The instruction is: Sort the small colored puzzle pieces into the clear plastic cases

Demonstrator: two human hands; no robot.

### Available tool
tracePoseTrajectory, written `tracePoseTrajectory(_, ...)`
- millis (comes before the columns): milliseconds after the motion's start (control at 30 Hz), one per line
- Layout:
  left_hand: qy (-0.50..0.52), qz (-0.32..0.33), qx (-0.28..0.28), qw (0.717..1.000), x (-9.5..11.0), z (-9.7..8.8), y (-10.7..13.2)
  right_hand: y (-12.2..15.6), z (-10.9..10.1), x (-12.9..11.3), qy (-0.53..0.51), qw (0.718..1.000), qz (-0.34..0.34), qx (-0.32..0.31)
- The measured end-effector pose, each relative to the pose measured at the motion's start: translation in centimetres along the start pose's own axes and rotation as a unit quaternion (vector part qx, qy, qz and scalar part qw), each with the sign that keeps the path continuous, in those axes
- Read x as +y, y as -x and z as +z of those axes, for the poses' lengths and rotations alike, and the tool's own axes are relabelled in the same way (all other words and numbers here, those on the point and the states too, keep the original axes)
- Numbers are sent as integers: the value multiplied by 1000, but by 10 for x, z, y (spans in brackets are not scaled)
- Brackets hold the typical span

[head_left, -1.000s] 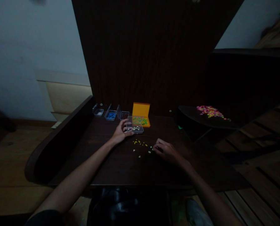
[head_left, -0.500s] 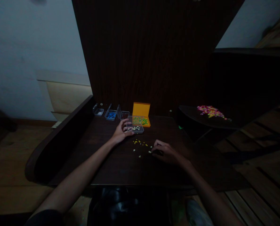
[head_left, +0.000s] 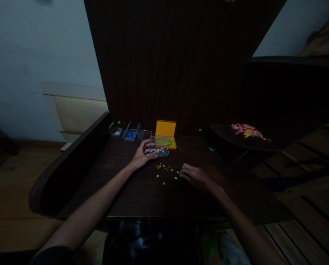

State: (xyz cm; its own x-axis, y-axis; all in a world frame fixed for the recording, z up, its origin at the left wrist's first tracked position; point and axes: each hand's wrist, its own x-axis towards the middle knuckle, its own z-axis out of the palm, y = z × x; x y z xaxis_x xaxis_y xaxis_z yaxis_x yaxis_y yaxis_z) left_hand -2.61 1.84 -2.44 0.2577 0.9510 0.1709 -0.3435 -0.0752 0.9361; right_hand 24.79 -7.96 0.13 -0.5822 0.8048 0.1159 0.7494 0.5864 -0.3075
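Observation:
A clear plastic box (head_left: 163, 155) with small cream-coloured pieces (head_left: 157, 151) in it stands on the dark desk, its lid tilted up. My left hand (head_left: 142, 154) grips its left side, fingers behind and thumb in front. To the right, my right hand (head_left: 194, 174) is low over the desk, its fingers curled and pressed together. A heart-like cream piece (head_left: 177, 172) lies right at its fingertips; whether they hold it is hidden. Just left of that hand are a cream piece (head_left: 175, 178) and scattered small yellow pieces (head_left: 163, 166).
Behind the clear box stands an orange case (head_left: 166, 128) with green and yellow pieces. Further left are open boxes with blue pieces (head_left: 130, 135), dark red pieces (head_left: 146, 135) and white ones (head_left: 116, 131). A pink and yellow heap (head_left: 247, 130) lies on the right shelf (head_left: 222, 131).
My right hand has shifted slightly up and its fingers have drawn closer together, uncovering more of the nearby cream piece. My left hand stays on the clear box.

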Motion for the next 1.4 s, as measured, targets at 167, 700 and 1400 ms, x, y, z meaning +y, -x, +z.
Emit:
tracePoseTrajectory(167,0,-3,1,1000,0,0,0,0,1,-1,33,999,-3,22)
tracePoseTrajectory(700,-1,-2,-5,1000,-1,-2,-1,-4,7,7,-7,998,27,55)
tracePoseTrajectory(1400,-9,-9,1,1000,2,1,1,-19,-5,15,-26,1000,7,9)
